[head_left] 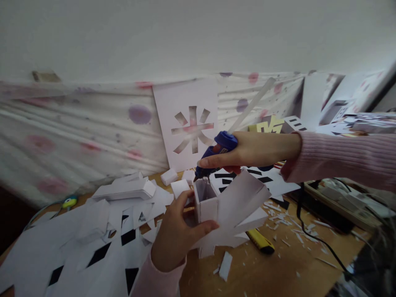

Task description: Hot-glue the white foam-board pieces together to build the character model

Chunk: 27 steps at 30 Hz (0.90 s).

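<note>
My right hand [247,152] is wrapped round a blue glue gun [225,142], with a long translucent glue stick [252,103] standing out of its back end. The gun's nozzle points down at the top edge of a white foam-board piece [208,210], built up with a hollow, box-like arm and flat slanting arms. My left hand [176,227] grips the hollow arm from the left, thumb across its front. Whether glue is coming out is too small to tell.
A white sheet with a cut-out character [165,123] leans on the flowered cloth behind. A yellow cutter knife [261,241], white scraps [225,266] and a black cable [321,239] lie to the right. Cut white sheets [40,251] cover the left side, with a folded white piece [123,190].
</note>
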{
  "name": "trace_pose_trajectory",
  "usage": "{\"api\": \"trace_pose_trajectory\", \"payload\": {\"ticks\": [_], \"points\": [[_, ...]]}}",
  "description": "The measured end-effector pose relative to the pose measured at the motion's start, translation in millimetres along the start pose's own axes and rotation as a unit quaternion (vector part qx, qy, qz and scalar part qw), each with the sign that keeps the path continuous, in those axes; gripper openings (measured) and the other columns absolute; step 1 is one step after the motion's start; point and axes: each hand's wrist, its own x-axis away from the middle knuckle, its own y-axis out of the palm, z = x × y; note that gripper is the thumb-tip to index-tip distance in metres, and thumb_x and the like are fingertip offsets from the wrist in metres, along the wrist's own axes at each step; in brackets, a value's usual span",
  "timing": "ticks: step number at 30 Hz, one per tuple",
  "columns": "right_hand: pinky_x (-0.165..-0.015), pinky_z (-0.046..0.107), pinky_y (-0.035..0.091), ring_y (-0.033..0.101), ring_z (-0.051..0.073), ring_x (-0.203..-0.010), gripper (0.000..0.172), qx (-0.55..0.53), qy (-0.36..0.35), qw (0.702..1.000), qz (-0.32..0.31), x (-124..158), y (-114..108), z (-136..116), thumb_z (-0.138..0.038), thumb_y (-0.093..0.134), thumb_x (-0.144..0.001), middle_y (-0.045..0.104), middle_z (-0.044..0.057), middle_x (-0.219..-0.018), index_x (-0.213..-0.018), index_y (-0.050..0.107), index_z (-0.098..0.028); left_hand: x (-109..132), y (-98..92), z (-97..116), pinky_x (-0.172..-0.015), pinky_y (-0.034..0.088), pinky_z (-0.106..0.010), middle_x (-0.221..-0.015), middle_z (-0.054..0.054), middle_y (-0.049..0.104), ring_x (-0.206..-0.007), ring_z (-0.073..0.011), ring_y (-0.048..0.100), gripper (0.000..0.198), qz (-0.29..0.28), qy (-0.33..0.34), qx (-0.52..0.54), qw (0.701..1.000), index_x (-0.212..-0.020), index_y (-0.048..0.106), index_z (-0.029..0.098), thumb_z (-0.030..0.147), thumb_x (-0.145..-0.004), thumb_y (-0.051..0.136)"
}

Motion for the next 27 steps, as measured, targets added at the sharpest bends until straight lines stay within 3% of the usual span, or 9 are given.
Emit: {"api": "trace_pose_trajectory", "payload": {"ticks": [12,19,27], "points": [[-0.046,0.024,0.031,0.043,0.011,-0.047,0.046,0.001,0.006,1.0,-0.009,3,-2,-8,-0.066,0.058,-0.085,0.051,-0.003,-0.053,-0.077,0.07,-0.022,-2,-1.0,-6,-0.08,0.059,-0.042,-0.112,-0.013,0.073,-0.096,-0.03,0.072,0.065,-0.008,0.021,0.013,1.0,-0.113,0.058,0.02,0.036,-0.057,0.087],[-0.049,0.025,0.033,0.044,0.011,-0.049,0.049,0.004,0.008,1.0,-0.029,1,-5,-4,-0.065,0.06,-0.084,0.053,-0.003,-0.052,-0.062,0.064,-0.021,-1,-2.8,-6,-0.083,0.059,-0.043,-0.116,-0.014,0.072,-0.099,-0.0307,0.071,0.064,-0.023,0.031,0.018,0.999,-0.113,0.059,0.019,0.037,-0.058,0.088],[-0.049,0.025,0.031,0.046,0.012,-0.051,0.048,0.001,0.017,1.0,-0.025,4,-5,-9,-0.067,0.06,-0.082,0.053,-0.003,-0.053,-0.07,0.068,-0.021,-4,-3.4,-12,-0.087,0.058,-0.043,-0.123,-0.015,0.069,-0.104,-0.0306,0.07,0.066,-0.033,0.047,0.025,0.998,-0.116,0.059,0.019,0.037,-0.06,0.089]]}}
